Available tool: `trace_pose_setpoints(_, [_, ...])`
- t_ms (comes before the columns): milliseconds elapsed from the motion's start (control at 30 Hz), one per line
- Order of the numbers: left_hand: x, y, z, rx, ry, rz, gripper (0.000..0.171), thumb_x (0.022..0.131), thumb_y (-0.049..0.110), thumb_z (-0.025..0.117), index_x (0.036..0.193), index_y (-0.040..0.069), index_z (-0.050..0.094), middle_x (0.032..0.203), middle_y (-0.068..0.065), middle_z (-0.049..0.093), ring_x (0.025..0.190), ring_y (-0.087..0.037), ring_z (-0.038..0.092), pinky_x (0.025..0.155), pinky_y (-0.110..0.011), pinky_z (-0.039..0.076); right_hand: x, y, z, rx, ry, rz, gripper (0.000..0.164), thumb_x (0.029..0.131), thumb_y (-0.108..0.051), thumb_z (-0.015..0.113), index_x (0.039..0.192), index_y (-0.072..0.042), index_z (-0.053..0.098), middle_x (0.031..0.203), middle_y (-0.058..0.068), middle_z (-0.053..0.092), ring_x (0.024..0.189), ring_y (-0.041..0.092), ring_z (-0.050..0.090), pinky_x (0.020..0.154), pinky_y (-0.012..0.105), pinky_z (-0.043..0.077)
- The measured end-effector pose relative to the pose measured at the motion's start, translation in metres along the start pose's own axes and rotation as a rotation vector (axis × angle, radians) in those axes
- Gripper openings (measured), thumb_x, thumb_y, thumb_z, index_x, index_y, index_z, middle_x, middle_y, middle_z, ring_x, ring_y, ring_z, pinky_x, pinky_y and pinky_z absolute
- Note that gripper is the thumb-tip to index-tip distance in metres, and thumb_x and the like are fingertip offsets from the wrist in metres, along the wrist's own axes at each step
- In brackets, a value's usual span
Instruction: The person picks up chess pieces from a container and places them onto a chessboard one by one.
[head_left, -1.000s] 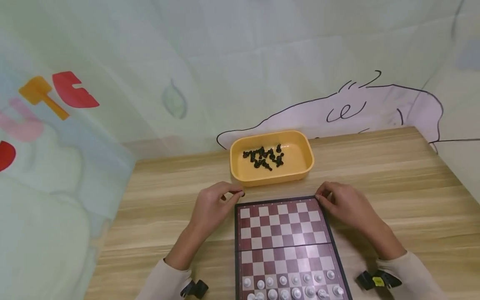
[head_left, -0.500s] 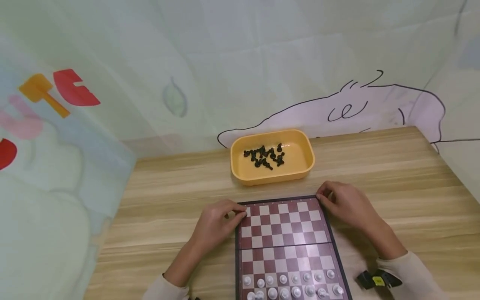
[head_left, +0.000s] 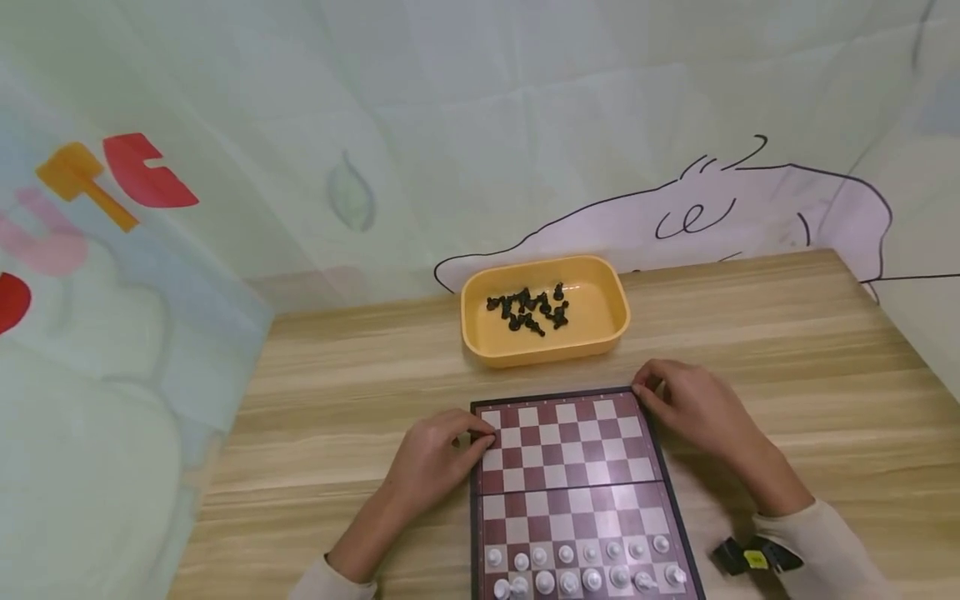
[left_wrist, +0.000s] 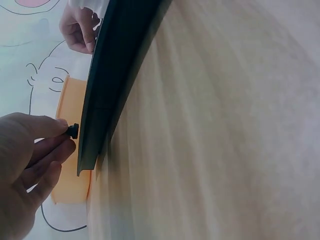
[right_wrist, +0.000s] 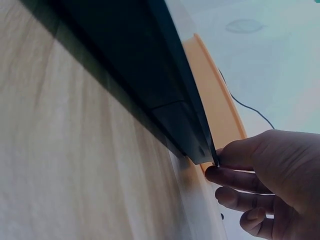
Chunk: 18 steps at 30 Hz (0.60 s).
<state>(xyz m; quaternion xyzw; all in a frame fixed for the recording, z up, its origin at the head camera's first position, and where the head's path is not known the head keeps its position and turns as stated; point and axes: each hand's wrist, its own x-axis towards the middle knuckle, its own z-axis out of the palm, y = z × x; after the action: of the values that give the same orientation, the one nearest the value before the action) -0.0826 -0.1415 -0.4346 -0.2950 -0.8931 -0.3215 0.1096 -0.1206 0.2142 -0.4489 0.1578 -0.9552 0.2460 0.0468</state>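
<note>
My left hand [head_left: 431,458] is over the left edge of the chessboard [head_left: 572,497], near its far corner. Between thumb and fingers it pinches a small black chess piece [left_wrist: 73,131], whose base points at the board in the left wrist view. The piece is hidden by the fingertips in the head view. At the board's far right corner, my right hand [head_left: 690,408] grips the thin rim with thumb and forefinger. Two rows of white chess pieces [head_left: 566,553] stand on the near end of the board.
Behind the board sits a yellow tray [head_left: 603,321] with several black chess pieces [head_left: 514,322] lying in a heap. Under everything is a wood-grain table [head_left: 337,367]. A printed cloth [head_left: 450,150] hangs along its back and left.
The left hand has come from the space between tray and board toward me, onto the board's left edge, carrying the black chess piece. The right hand has stayed at the corner.
</note>
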Motion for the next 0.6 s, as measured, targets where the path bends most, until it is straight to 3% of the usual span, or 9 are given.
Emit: trace_pose_setpoints(600, [-0.0045, -0.0008, -0.0007, 0.006, -0.03, -0.009, 0.013, 0.08, 0.018, 0.075, 0.091, 0.018, 0.07, 0.089, 0.011, 0.067, 0.078, -0.001, 0.059, 0.066, -0.021, 0.049, -0.0003, -0.0009, 0.0003, -0.015, -0.003, -0.003, 0.009, 0.088, -0.028, 0.064, 0.092, -0.02, 0.063, 0.078, -0.009, 0.062, 0.067, 0.007, 0.054, 0.057, 0.03, 0.046])
